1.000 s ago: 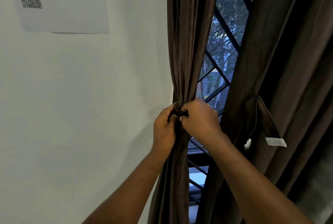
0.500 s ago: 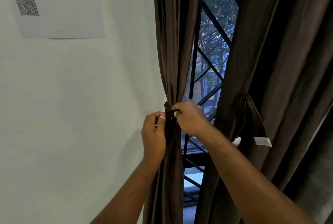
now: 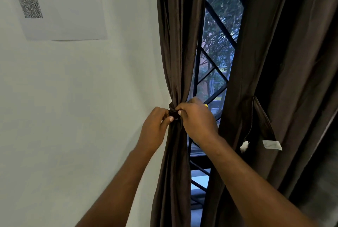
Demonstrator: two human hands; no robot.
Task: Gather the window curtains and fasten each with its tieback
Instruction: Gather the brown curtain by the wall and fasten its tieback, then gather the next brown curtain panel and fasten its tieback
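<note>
Both left grip [image 3: 153, 129] and right grip [image 3: 198, 121] pinching tieback [image 3: 173, 113] round gathered curtain [image 3: 175, 44], white wall [image 3: 73, 98], barred window [image 3: 216, 58]

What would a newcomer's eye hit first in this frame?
Centre: the left hand and right hand pinch the dark tieback cinched round the gathered left curtain. Right of it, the right curtain hangs ungathered, its loose tieback dangling with a white tag. Upper left, a printed sheet with a QR code hangs on the wall.

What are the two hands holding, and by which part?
The left hand and right hand both pinch the tieback, seemingly by its ends, where it wraps round the gathered curtain.
</note>
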